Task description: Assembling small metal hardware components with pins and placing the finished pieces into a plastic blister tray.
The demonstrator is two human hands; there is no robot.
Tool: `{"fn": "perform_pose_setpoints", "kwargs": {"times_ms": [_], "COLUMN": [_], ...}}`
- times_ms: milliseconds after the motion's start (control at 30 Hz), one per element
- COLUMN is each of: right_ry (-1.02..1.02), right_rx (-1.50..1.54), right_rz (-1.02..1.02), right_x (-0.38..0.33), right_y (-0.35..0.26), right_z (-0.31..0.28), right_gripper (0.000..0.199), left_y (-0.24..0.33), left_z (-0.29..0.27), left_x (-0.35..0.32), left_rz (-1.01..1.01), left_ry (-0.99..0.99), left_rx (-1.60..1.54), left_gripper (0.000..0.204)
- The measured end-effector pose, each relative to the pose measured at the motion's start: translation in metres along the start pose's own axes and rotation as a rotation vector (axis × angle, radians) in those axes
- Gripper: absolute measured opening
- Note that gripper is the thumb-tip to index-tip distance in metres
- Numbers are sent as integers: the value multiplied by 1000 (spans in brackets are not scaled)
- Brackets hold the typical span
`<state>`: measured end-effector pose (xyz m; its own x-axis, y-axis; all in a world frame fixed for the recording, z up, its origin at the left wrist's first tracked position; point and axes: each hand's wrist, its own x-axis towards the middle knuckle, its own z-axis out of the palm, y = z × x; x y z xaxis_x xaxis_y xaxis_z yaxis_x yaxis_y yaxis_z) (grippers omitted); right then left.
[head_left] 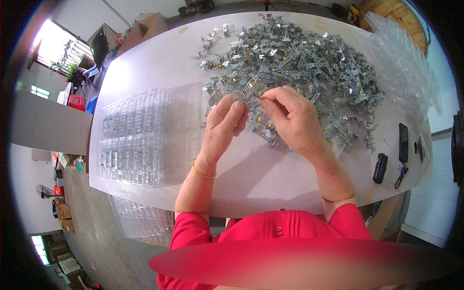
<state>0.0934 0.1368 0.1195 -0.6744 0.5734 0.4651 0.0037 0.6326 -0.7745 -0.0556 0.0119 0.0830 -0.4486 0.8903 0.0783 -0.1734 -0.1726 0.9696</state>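
Hands meet over the white table (145, 58), left hand (226, 118) and right hand (290, 116) pinching one small metal bracket (252, 99) between fingertips, while the bracket heap (299, 63) remains large (clear compartment trays (130, 140) look mostly unfilled).

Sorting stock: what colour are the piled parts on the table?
Silver-grey metal parts with brass-yellow bits; head view.
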Motion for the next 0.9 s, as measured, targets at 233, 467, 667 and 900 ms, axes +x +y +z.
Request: {"fn": "perform_pose_setpoints", "kwargs": {"times_ms": [233, 467, 667, 900], "right_ry": [-19, -236, -389, -49], "right_rx": [126, 457, 430, 358], "right_rz": [21, 310, 362, 45], "right_x": [-3, 3, 3, 5], "right_y": [8, 8, 20, 21], "right_z": [0, -12, -13, -2], "right_gripper": [10, 12, 12, 10], "left_y": [-2, -2, 4, -4], "left_z": [5, 8, 10, 17], "left_x": [-2, -4, -5, -5], "left_rz": [116, 193, 193, 284], "left_ry": [-13, -4, -120, -16], "left_rx": [349, 625, 789, 766], "left_gripper": [23, 20, 18, 18]}}
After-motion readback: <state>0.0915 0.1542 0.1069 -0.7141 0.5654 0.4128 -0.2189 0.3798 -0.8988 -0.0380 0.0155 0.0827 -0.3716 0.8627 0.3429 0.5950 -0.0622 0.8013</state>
